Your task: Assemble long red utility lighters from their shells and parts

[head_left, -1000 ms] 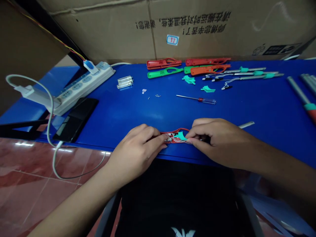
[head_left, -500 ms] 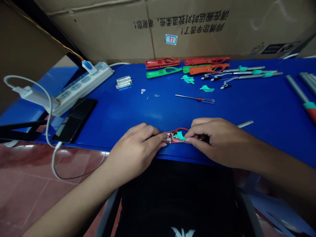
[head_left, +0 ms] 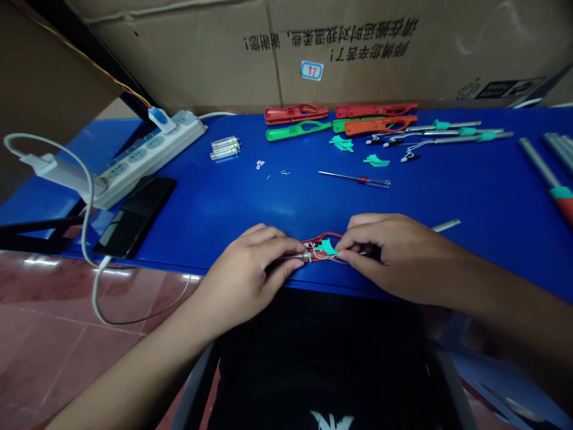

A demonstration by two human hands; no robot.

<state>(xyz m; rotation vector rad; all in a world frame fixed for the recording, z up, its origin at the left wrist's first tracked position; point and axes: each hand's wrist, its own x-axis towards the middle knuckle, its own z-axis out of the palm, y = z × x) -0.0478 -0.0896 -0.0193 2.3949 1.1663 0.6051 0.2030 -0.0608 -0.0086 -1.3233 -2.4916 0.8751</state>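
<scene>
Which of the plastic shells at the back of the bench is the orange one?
It's the orange shell in the right-hand group, lying over the end of a mostly hidden green shell, just below a long red shell. The other shells there are red or green.

Blue table point(head_left: 233, 206) carrying a white power strip point(head_left: 143, 160) with plugged-in charger point(head_left: 47, 166), black phone point(head_left: 134, 216) at its edge, and clear-handled screwdriver point(head_left: 356, 181); printed cardboard carton point(head_left: 179, 54) behind, red tile floor point(head_left: 58, 352) below.

Upside down on the cardboard carton point(head_left: 179, 60), black Chinese print reads "师傅您辛苦了!" and "请在搬运时对我温柔些, 谢谢您!". Below it, a blue-edged white sticker point(head_left: 312, 70) bears a handwritten red "33". The black printed panel point(head_left: 504, 88) is too small to read.
</scene>
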